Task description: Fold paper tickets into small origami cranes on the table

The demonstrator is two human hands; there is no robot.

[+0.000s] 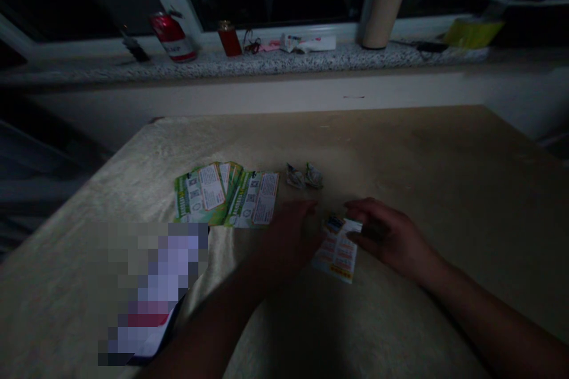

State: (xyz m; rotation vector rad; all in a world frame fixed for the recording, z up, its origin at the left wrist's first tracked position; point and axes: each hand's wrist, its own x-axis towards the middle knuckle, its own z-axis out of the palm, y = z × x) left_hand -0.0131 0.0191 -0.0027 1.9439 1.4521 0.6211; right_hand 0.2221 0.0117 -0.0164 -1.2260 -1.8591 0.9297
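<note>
A small printed leaflet (341, 257) with white panels and orange-red print lies on the table between my two hands. My left hand (291, 234) is at its left edge, thumb and fingers apart. On the other side, my right hand (391, 237) curves over the upper right edge, with a gap between its thumb and fingers. The thumb tip overlaps the leaflet; whether it presses on it I cannot tell. Something dark shows at the leaflet's top, too dim to tell from its print. Beyond my left hand are two small crumpled wrappers (294, 176).
Several green printed leaflets (200, 192) overlap at the left of the table (400, 148). A blurred-out flat object (164, 284) lies nearer me. Along the stone windowsill (267, 65) stand a red can (173, 38), an orange-red container (230, 39) and a cardboard tube (389, 0).
</note>
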